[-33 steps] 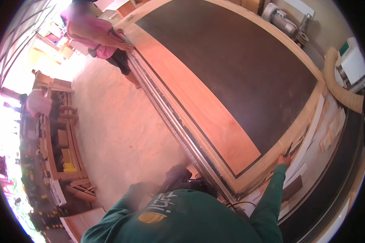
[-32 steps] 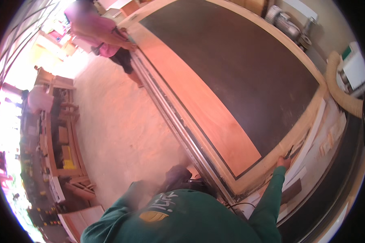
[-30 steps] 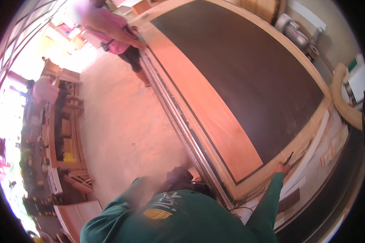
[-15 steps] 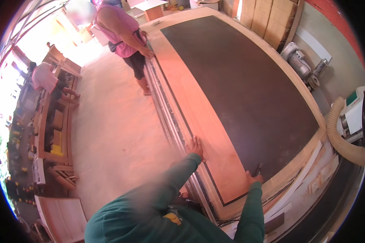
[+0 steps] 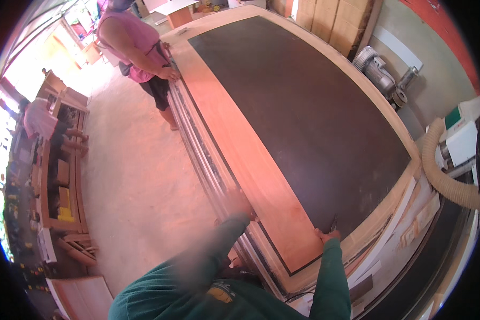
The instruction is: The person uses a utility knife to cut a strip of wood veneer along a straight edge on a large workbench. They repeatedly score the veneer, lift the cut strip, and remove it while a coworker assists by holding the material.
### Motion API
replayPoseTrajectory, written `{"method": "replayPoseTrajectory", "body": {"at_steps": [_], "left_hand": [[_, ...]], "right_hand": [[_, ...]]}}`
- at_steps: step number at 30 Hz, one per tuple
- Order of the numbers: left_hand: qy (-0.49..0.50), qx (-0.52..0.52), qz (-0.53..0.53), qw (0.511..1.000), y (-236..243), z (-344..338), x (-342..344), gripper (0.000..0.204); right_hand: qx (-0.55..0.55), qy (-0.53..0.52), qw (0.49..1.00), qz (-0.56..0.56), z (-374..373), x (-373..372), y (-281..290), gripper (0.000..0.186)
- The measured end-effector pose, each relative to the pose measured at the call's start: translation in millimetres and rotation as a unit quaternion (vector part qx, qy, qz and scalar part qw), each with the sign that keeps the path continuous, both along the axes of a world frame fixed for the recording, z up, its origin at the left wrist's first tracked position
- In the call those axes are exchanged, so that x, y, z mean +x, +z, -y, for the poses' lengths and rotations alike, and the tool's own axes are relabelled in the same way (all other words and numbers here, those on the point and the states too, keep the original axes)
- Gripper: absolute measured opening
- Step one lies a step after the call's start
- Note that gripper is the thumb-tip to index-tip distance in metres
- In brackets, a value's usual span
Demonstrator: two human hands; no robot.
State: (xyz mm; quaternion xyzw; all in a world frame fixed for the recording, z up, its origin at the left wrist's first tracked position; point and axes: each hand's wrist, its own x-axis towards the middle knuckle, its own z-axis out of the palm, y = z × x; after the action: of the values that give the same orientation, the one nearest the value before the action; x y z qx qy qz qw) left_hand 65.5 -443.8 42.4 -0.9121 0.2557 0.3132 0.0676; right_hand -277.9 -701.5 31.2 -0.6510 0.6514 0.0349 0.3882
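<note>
A long strip of reddish plywood (image 5: 240,144) lies along the left side of a large flat bed, next to a dark sheet (image 5: 304,112). My right hand (image 5: 328,235) is closed at the strip's near right corner, beside the dark sheet. From its fingers sticks a small, thin, dark tool (image 5: 334,222), whose kind I cannot make out. My left hand (image 5: 241,205) is at the strip's left edge, over the bed's wooden border, smeared by motion, so its fingers do not show clearly. Both forearms are in green sleeves.
A co-worker in a pink top (image 5: 130,42) stands at the far left, hands on the bed's edge. Metal rails (image 5: 197,154) run along that side. A motor (image 5: 378,74) and a ribbed hose (image 5: 437,165) are right. Another person (image 5: 42,117) bends over a wooden bench (image 5: 53,205).
My left hand has come nearer along the strip's left edge and blurred. My right hand has shifted slightly left relative to the strip. The view has turned a little to the right.
</note>
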Motion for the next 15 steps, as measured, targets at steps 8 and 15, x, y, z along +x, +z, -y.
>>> {"method": "replayPoseTrajectory", "body": {"at_steps": [8, 15], "left_hand": [[-0.017, 0.083, -0.009, 0.996, 52.4, 21.2, -3.0, 0.134], [-0.009, 0.111, -0.014, 0.994, 51.3, 22.7, -3.4, 0.13]], "right_hand": [[0.009, -0.017, 0.999, 0.032, -4.1, 5.9, 13.9, 0.089], [-0.026, -0.015, 0.999, 0.01, -5.2, -1.4, 0.9, 0.09]]}}
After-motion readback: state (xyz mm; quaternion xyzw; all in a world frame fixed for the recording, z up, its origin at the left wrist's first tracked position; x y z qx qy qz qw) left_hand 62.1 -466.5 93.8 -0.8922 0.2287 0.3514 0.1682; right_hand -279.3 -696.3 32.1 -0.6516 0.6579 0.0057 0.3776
